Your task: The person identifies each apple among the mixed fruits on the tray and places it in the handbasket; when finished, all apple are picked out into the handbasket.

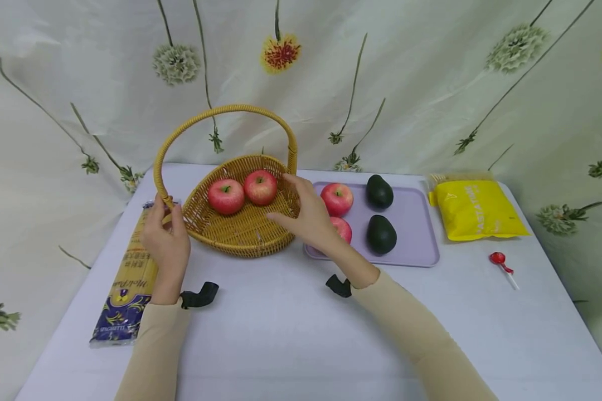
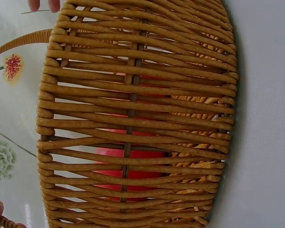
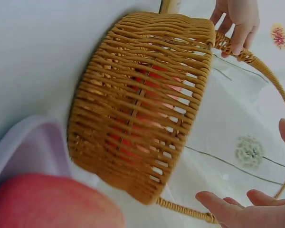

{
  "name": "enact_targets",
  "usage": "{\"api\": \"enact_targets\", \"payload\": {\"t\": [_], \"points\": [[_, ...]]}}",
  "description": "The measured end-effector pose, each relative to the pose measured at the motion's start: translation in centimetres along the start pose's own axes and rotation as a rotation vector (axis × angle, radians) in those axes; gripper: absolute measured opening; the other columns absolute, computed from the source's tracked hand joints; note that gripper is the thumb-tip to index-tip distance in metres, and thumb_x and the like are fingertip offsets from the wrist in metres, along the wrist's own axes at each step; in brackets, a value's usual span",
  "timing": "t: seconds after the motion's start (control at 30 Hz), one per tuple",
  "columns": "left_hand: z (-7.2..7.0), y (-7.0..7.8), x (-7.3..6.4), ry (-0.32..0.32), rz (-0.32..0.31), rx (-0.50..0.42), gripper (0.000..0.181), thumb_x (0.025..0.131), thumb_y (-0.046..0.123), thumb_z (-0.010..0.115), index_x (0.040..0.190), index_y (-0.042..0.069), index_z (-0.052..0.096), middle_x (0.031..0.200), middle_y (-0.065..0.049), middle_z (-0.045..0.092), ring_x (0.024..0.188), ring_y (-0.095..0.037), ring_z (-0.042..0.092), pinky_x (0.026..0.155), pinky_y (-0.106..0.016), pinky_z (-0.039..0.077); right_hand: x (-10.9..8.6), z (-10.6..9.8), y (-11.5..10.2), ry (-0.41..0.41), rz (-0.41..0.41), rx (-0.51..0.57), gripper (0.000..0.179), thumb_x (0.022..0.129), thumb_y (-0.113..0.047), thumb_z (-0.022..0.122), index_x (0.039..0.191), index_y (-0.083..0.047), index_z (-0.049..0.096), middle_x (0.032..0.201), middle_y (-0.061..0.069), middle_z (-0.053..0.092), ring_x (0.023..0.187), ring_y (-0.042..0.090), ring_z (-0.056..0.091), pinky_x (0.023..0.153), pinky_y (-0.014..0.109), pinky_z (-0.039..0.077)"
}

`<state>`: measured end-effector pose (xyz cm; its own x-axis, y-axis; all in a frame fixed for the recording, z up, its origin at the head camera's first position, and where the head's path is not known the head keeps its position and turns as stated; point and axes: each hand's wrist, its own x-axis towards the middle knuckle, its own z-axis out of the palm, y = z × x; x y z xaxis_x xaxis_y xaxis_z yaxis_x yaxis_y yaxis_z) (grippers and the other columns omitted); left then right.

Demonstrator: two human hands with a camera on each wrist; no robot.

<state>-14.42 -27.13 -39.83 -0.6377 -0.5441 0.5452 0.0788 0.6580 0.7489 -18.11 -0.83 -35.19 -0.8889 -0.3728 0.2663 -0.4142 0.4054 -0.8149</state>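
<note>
Sleeves of pale beige reach forward over the white desk (image 1: 291,334), one from each side. Left hand (image 1: 164,236) is up at the left foot of the wicker basket's handle, its fingers curled around the base of it. Right hand (image 1: 308,214) sits at the basket's right rim with fingers spread and relaxed, gripping nothing. Between them stands the basket (image 1: 241,228), near the middle of the desk, with two red apples (image 1: 243,192) inside, side by side. Under the left hand lies a long spaghetti packet (image 1: 127,284). Right of the basket is a lilac tray (image 1: 416,234) carrying two more apples and two avocados (image 1: 380,214). Further right lie a yellow pasta bag (image 1: 474,209) and a red lollipop (image 1: 499,260). Behind everything hangs a flowered curtain (image 1: 431,83).
</note>
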Motion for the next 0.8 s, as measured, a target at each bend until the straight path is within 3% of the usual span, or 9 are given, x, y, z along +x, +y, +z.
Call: {"api": "enact_targets", "payload": {"t": [0.17, 0.4, 0.5, 0.8], "points": [[0.0, 0.0, 0.0, -0.004, -0.005, 0.008, 0.041, 0.102, 0.027, 0.051, 0.136, 0.006, 0.057, 0.124, -0.014, 0.066, 0.109, -0.020, 0.063, 0.082, -0.007, 0.045, -2.3, -1.9, 0.7, 0.045, -0.014, 0.056, 0.080, 0.080, -0.025, 0.081, 0.147, -0.010, 0.039, 0.149, 0.009, 0.044, 0.136, 0.026, 0.043, 0.110, 0.045, 0.041], [0.0, 0.1, 0.1, 0.000, -0.013, 0.010, 0.042, 0.102, 0.026, 0.051, 0.138, 0.006, 0.056, 0.125, -0.013, 0.065, 0.109, -0.019, 0.063, 0.083, -0.008, 0.047, -5.0, -4.6, 2.0, 0.087, 0.051, 0.037, 0.088, 0.078, -0.028, 0.083, 0.150, -0.016, 0.035, 0.154, 0.003, 0.037, 0.140, 0.022, 0.038, 0.113, 0.049, 0.037], [0.0, 0.1, 0.1, -0.002, -0.022, 0.014, 0.042, 0.102, 0.026, 0.051, 0.139, 0.007, 0.054, 0.126, -0.012, 0.065, 0.110, -0.019, 0.063, 0.085, -0.011, 0.049, -5.8, -5.4, 2.8, 0.111, 0.045, 0.046, 0.088, 0.078, -0.025, 0.083, 0.151, -0.015, 0.034, 0.154, 0.007, 0.036, 0.141, 0.026, 0.036, 0.113, 0.050, 0.035], [-0.1, 0.2, 0.0, -0.008, -0.023, 0.005, 0.042, 0.101, 0.025, 0.052, 0.139, 0.007, 0.055, 0.127, -0.013, 0.065, 0.111, -0.020, 0.063, 0.083, -0.005, 0.046, -7.2, -6.2, 5.2, 0.139, 0.098, 0.058, 0.089, 0.079, -0.018, 0.081, 0.151, -0.008, 0.030, 0.155, 0.012, 0.033, 0.144, 0.031, 0.032, 0.116, 0.051, 0.031]]}}
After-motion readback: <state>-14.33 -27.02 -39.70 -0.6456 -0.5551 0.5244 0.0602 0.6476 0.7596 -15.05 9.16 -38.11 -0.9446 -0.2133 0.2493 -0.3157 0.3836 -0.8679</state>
